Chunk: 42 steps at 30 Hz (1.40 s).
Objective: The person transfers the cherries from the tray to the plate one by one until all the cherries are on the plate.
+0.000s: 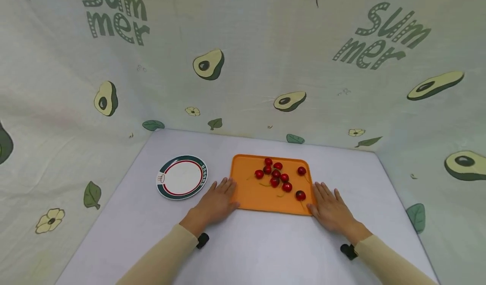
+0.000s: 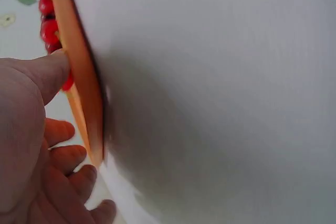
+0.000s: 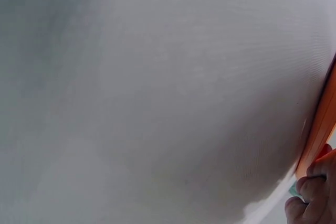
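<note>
An orange tray (image 1: 250, 194) lies on the white table, with several dark red cherries (image 1: 287, 187) scattered on it, mostly toward its middle and right. My left hand (image 1: 215, 201) is at the tray's left side, fingers extended along the edge. In the left wrist view its thumb (image 2: 50, 74) touches the tray's near rim. At the opposite side, my right hand (image 1: 332, 211) touches the right edge near the front corner, its fingers fairly straight. Only some fingertips of that hand (image 3: 315, 192) show beside the tray in the right wrist view.
A round white plate (image 1: 182, 177) with a green rim and a red ring stands left of the tray, just beyond my left hand. A pale cloth (image 1: 247, 74) printed with avocados and leaves hangs behind the table (image 1: 265, 247) and along its sides.
</note>
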Tool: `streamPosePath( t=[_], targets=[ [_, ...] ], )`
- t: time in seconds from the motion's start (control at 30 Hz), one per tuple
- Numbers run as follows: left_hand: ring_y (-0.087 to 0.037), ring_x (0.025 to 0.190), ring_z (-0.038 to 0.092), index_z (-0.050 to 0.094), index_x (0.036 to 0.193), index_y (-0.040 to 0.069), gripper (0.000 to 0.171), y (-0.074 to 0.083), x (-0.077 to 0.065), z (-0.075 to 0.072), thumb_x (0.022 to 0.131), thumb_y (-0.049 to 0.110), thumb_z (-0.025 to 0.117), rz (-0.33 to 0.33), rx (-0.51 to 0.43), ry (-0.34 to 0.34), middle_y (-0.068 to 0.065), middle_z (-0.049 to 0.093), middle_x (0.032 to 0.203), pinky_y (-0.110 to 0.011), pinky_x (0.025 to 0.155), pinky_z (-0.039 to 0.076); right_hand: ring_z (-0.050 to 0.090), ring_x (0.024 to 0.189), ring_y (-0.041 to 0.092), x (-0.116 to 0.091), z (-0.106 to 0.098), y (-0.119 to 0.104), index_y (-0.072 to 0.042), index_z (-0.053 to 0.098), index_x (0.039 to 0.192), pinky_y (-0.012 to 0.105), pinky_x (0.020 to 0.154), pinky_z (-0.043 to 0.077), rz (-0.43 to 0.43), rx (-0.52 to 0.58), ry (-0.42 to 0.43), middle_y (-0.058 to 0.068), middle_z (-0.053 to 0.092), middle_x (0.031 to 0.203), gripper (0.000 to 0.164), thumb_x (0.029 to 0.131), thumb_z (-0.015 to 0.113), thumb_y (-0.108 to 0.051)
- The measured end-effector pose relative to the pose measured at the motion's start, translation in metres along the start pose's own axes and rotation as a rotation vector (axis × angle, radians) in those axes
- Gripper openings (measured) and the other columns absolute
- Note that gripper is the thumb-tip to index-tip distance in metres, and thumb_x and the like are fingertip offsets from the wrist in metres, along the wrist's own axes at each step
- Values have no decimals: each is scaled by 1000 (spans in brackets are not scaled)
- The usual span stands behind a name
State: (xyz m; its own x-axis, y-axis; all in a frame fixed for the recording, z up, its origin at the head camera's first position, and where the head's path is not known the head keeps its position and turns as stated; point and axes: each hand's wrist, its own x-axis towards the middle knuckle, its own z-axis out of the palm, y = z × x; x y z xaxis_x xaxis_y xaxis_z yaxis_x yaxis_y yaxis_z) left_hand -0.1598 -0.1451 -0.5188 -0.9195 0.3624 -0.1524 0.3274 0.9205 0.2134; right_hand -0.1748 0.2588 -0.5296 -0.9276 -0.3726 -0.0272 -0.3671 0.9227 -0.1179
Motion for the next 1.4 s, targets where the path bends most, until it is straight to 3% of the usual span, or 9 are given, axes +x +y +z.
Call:
streamPosePath(
  t=[0.17, 0.37, 0.53, 0.7, 0.83, 1.0, 1.3, 1.4],
  targets=[
    [-33, 158, 33, 44, 161, 7, 59, -25, -5, -21, 109, 32, 56, -17, 12, 100, -14, 40, 167, -53, 128, 27, 27, 155, 49, -1, -1, 0, 9, 35, 159, 72, 122, 18, 7, 3, 3, 28, 33, 167, 75, 107, 57, -40],
    [-42, 152, 39, 45, 157, -1, 52, -93, -15, -55, 109, 16, 53, -137, -43, 223, -24, 46, 161, -56, 123, 33, 27, 155, 49, -1, 0, -1, 10, 34, 159, 72, 123, 18, 8, 1, 5, 28, 33, 167, 75, 107, 57, -39],
    [-49, 154, 30, 34, 161, -3, 61, -152, -21, -61, 109, 24, 52, -309, -124, 170, -30, 35, 165, -62, 123, 28, 27, 156, 48, -3, 2, -1, 10, 34, 159, 71, 123, 17, 7, -4, 8, 28, 32, 167, 75, 107, 56, -40],
    [-54, 153, 26, 22, 164, -7, 78, -184, -26, -50, 107, 35, 57, -394, -235, 97, -35, 26, 166, -64, 123, 25, 27, 156, 48, -2, 2, 1, 10, 35, 159, 71, 123, 17, -1, -8, 19, 28, 32, 167, 75, 107, 55, -40],
    [-56, 151, 28, 22, 163, -10, 87, -187, -25, -43, 104, 39, 64, -412, -262, 69, -37, 27, 164, -65, 122, 27, 26, 156, 48, -1, 3, 1, 10, 35, 159, 71, 123, 17, 3, -13, 14, 28, 32, 167, 75, 107, 55, -41],
    [-55, 150, 32, 26, 161, -12, 88, -178, -21, -38, 101, 37, 68, -411, -253, 74, -37, 31, 162, -64, 121, 30, 26, 156, 48, -2, 4, 2, 10, 35, 159, 71, 123, 16, 7, -8, 12, 28, 32, 167, 75, 106, 56, -40],
    [-54, 146, 41, 26, 158, -16, 85, -125, -10, -31, 102, 33, 67, -421, -233, 101, -38, 36, 160, -63, 118, 37, 25, 156, 48, -2, 3, 3, 10, 34, 159, 71, 123, 15, 2, 10, 17, 29, 31, 167, 75, 107, 54, -40],
    [-53, 146, 42, 27, 158, -15, 86, -115, -9, -30, 100, 31, 70, -425, -244, 95, -37, 38, 159, -62, 118, 38, 25, 156, 48, -1, 3, 2, 10, 34, 159, 71, 123, 15, -2, 11, 18, 28, 32, 167, 75, 107, 54, -41]
  ],
)
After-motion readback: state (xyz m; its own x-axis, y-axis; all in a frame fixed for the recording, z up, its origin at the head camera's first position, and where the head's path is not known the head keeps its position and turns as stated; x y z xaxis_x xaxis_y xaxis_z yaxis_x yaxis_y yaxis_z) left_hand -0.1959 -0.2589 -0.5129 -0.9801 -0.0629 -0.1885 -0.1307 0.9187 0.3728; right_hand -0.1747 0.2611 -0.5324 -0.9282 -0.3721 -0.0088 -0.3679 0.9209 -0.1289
